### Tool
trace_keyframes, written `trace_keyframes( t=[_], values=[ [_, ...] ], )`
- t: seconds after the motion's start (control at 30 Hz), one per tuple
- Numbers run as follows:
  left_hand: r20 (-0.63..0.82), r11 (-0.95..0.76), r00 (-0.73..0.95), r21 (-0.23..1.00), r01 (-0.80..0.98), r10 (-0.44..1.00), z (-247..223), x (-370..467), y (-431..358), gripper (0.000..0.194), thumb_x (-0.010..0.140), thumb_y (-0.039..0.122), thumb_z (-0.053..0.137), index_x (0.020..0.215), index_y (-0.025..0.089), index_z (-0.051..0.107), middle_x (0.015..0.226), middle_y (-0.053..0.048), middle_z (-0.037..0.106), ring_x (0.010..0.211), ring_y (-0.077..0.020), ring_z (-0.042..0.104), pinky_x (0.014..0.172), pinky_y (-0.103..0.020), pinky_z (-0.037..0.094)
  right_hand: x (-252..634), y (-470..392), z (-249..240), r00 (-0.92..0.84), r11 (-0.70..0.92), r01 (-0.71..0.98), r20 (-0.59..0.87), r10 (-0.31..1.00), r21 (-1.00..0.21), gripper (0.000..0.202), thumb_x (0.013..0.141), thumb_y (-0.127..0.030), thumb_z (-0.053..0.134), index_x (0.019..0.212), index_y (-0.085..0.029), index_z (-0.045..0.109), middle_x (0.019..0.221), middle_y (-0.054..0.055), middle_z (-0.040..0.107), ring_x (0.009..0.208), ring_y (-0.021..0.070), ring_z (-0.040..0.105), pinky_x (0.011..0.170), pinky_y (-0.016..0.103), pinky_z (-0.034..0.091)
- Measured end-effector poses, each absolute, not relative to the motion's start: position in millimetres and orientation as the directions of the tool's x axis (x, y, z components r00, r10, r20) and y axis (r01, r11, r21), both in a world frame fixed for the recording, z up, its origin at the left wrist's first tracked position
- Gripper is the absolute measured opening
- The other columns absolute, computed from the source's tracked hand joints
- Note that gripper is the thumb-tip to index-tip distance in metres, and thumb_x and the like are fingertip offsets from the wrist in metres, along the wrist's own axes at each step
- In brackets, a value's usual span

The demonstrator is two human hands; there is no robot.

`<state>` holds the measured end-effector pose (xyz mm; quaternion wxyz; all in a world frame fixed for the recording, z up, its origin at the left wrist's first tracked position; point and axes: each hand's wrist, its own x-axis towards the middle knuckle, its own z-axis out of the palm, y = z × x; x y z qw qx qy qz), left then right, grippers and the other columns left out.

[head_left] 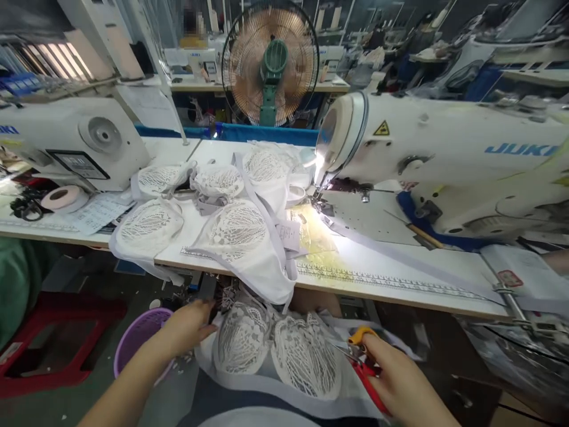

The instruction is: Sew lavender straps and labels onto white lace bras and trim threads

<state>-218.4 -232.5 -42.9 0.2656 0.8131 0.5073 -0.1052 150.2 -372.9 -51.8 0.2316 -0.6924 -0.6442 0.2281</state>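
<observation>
A white lace bra [306, 356] with grey bands lies across my lap below the table edge. My left hand [193, 323] is at its upper left, fingers bent against the fabric edge; what they grip there is hard to make out. My right hand [393, 376] is closed around scissors [368, 379] with orange and red handles, their blades pointing left over the right cup. More lace bras [240, 231] are heaped on the white table [377, 261], one hanging over its front edge. A grey strap [391, 252] runs from the lit sewing machine [400, 142] towards the right.
A second machine [80, 142] stands at the left, near a tape roll [64, 197] and a paper [95, 213]. Below are a purple basket [137, 332] and a red stool [53, 344]. A large fan [271, 59] stands behind the table. A thread stand is at the right.
</observation>
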Motion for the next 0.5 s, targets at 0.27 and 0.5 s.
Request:
trace_keyframes(
  t=[0.27, 0.5],
  values=[
    [0.068, -0.510, 0.508, 0.214, 0.833, 0.858, 83, -142, -102, 0.034, 0.092, 0.026, 0.035, 0.119, 0.017, 0.053, 0.122, -0.009, 0.058, 0.113, -0.0230, 0.052, 0.091, -0.034, 0.041, 108, -265, -3, 0.091, -0.041, 0.848, 0.069, 0.993, -0.528, 0.022, 0.083, -0.044, 0.045, 0.074, -0.024, 0.041, 0.070, 0.003, 0.060, 0.062, 0.0195, 0.057, 0.052, 0.026, 0.038],
    [0.176, -0.460, 0.430, 0.198, 0.866, 0.886, 53, -98, -28, 0.025, 0.083, 0.022, 0.057, 0.106, 0.011, 0.058, 0.104, -0.011, 0.063, 0.106, -0.0252, 0.055, 0.099, -0.050, 0.033, 63, -222, 12, 0.146, -0.117, 0.902, 0.037, 0.989, -0.416, 0.006, 0.077, -0.019, 0.053, 0.074, -0.019, 0.048, 0.076, 0.010, 0.062, 0.073, 0.0236, 0.061, 0.054, 0.026, 0.035]
  ],
)
